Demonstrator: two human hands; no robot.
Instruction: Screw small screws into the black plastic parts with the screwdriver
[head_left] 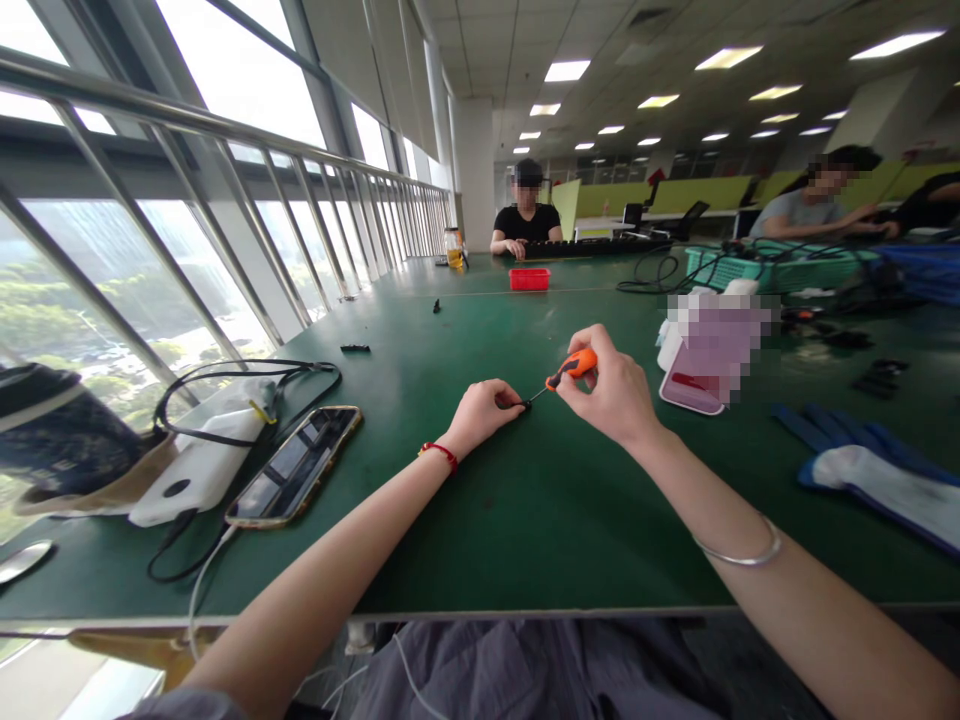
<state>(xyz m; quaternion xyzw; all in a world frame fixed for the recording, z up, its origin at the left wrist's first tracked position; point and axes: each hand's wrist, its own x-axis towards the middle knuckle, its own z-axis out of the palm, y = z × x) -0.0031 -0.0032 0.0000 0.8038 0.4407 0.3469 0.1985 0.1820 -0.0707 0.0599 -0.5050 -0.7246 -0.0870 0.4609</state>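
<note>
Near the middle of the green table (480, 540), my left hand (484, 410) is closed on a small black part (526, 405) and presses it against the tabletop. The part is mostly covered by my fingers, so its kind does not show. My right hand (611, 390) grips a screwdriver (576, 366) by its orange and black handle. Its thin metal shaft slants down to the left, and the tip meets the black part by my left fingertips.
To the left lie a phone (298, 465), a white power bank (199, 465) and black cables. A red box (529, 279) stands ahead, before a person. Rightward are a propped pink phone (701, 365), blue-white gloves (885, 475) and a green basket (780, 268). Small black pieces (355, 348) lie beyond my left hand.
</note>
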